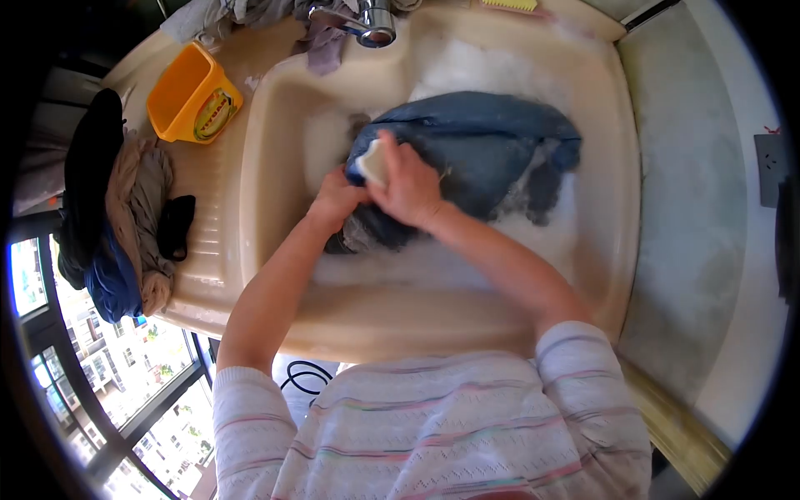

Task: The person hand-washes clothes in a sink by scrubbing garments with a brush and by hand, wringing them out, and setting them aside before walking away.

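A wet blue garment (475,125) lies bunched in the soapy water of the beige sink (629,208). My right hand (408,185) is closed around a whitish oblong block (372,164) and presses it to the left end of the garment. Whether the block is soap or a brush I cannot make out. Close beside it, my left hand (335,202) grips the edge of the same cloth, its fingers partly hidden. White suds (492,71) float around the garment, and darker fabric shows beneath my hands.
Above the sink's back edge juts a chrome faucet (375,25), with grey cloth beside it. On the left ledge stand a yellow tub (196,96) and a heap of clothes (125,200). A yellow brush (510,4) lies at the back rim.
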`<state>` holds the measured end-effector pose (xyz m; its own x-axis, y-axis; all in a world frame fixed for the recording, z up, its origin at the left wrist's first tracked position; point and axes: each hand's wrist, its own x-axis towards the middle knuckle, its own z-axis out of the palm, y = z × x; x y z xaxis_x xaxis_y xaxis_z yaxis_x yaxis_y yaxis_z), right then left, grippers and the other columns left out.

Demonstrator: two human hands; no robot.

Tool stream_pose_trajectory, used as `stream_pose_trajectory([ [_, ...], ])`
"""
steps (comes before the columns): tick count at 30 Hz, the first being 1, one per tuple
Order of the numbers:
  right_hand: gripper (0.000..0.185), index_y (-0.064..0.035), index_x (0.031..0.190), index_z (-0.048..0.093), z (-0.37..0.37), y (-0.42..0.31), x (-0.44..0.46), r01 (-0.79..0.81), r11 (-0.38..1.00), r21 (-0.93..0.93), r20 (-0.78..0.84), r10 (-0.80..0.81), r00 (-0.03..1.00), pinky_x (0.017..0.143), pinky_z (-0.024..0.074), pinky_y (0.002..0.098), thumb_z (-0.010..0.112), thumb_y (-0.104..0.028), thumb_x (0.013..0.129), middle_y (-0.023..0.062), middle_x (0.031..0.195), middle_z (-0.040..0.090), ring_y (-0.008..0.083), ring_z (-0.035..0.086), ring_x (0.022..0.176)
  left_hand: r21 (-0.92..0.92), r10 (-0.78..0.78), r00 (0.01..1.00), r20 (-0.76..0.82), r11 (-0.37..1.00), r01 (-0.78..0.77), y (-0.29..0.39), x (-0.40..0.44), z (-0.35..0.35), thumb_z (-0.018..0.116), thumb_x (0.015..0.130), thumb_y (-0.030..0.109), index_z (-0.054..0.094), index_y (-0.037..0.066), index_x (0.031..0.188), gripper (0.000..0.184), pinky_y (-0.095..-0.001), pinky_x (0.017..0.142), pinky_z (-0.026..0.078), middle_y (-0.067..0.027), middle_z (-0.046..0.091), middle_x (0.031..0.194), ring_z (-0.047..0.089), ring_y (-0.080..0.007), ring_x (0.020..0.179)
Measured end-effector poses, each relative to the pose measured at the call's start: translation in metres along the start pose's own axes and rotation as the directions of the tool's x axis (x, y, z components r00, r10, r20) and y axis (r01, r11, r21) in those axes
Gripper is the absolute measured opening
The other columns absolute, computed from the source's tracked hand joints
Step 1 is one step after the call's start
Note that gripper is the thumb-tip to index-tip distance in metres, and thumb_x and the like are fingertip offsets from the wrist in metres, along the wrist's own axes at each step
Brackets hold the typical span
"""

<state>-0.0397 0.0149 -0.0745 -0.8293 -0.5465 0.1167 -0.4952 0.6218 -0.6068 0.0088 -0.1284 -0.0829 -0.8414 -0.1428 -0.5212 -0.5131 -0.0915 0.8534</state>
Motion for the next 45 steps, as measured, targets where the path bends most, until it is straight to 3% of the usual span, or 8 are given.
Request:
stream_pose_trajectory([
  [7,0.072,-0.0093,0.137,0.021,-0.076,0.156,0.033,-0.550,0.704,-0.450,0.031,0.627,0.778,0.082,0.0449,0.0413,0.053,-0.035,0.077,0.0203,0.108,0.054,0.0335,0.056,0.096,-0.233,-0.103,0.971,0.214,0.960,0.153,0.037,-0.048,-0.014,0.056,0.060,-0.008,0.053,-0.007,0.104,0.044,-0.0304,0.078,0.047,-0.0120,0.061,0.094,0.059,-0.0192,0.083],
  [12,0.073,-0.0094,0.134,0.026,-0.102,0.063,0.032,-0.566,0.824,0.006,0.182,0.556,0.811,0.081,0.0450,0.0411,0.060,-0.031,0.073,0.0199,0.114,0.051,0.0335,0.055,0.097,-0.283,-0.166,0.964,0.206,0.933,0.221,0.035,-0.040,-0.017,0.057,0.059,-0.006,0.054,-0.008,0.101,0.043,-0.0288,0.074,0.046,-0.0121,0.061,0.089,0.058,-0.0186,0.080],
  [14,0.067,-0.0130,0.131,0.031,-0.033,0.017,0.000,0.000,0.998,0.065,-0.008,0.000,1.000,0.078,0.0460,0.0421,0.062,-0.027,0.072,0.0169,0.115,0.049,0.0352,0.054,0.096,-0.196,-0.110,0.977,0.181,0.970,0.145,0.028,-0.036,-0.014,0.055,0.059,-0.006,0.054,-0.008,0.101,0.043,-0.0286,0.074,0.046,-0.0123,0.061,0.089,0.058,-0.0186,0.080],
  [24,0.060,-0.0156,0.131,0.034,-0.106,0.222,-0.019,-0.280,0.744,-0.606,-0.082,0.292,0.953,0.076,0.0464,0.0439,0.056,-0.022,0.075,0.0189,0.099,0.060,0.0316,0.060,0.087,-0.293,-0.138,0.974,0.182,0.938,0.188,0.051,-0.077,-0.035,0.055,0.059,-0.006,0.056,-0.008,0.099,0.040,-0.0286,0.071,0.047,-0.0104,0.061,0.086,0.059,-0.0174,0.075],
  [27,0.059,-0.0130,0.130,0.036,-0.134,0.136,-0.005,-0.578,0.808,-0.116,-0.019,0.580,0.814,0.070,0.0487,0.0403,0.056,-0.020,0.075,0.0165,0.096,0.061,0.0305,0.061,0.077,-0.261,-0.165,0.965,0.206,0.941,0.216,0.049,-0.072,-0.032,0.056,0.058,-0.006,0.055,-0.008,0.101,0.043,-0.0295,0.073,0.048,-0.0109,0.062,0.088,0.060,-0.0185,0.077],
  [31,0.055,-0.0220,0.121,0.043,-0.026,-0.007,-0.008,0.038,0.966,0.255,-0.086,-0.016,0.996,0.070,0.0478,0.0421,0.063,-0.022,0.070,0.0160,0.101,0.055,0.0350,0.057,0.086,-0.187,-0.170,0.963,0.208,0.960,0.210,0.037,-0.066,-0.019,0.057,0.057,-0.005,0.055,-0.008,0.103,0.046,-0.0295,0.075,0.047,-0.0106,0.063,0.088,0.060,-0.0182,0.078],
  [40,0.050,-0.0176,0.124,0.043,-0.092,0.212,0.004,-0.100,0.634,-0.767,-0.012,0.142,0.990,0.084,0.0440,0.0422,0.054,-0.027,0.076,0.0159,0.117,0.051,0.0322,0.055,0.097,-0.214,-0.079,0.987,0.136,0.971,0.108,0.047,-0.084,-0.042,0.055,0.058,-0.005,0.057,-0.007,0.099,0.040,-0.0252,0.072,0.045,-0.0068,0.061,0.084,0.057,-0.0138,0.075],
  [45,0.052,-0.0176,0.124,0.044,-0.101,0.100,0.002,-0.470,0.882,-0.028,0.109,0.470,0.876,0.073,0.0476,0.0414,0.058,-0.027,0.075,0.0159,0.112,0.052,0.0320,0.057,0.087,-0.094,-0.098,0.985,0.141,0.989,0.112,0.045,-0.076,-0.036,0.057,0.059,-0.003,0.057,-0.007,0.098,0.039,-0.0256,0.072,0.046,-0.0067,0.061,0.084,0.057,-0.0145,0.074],
])
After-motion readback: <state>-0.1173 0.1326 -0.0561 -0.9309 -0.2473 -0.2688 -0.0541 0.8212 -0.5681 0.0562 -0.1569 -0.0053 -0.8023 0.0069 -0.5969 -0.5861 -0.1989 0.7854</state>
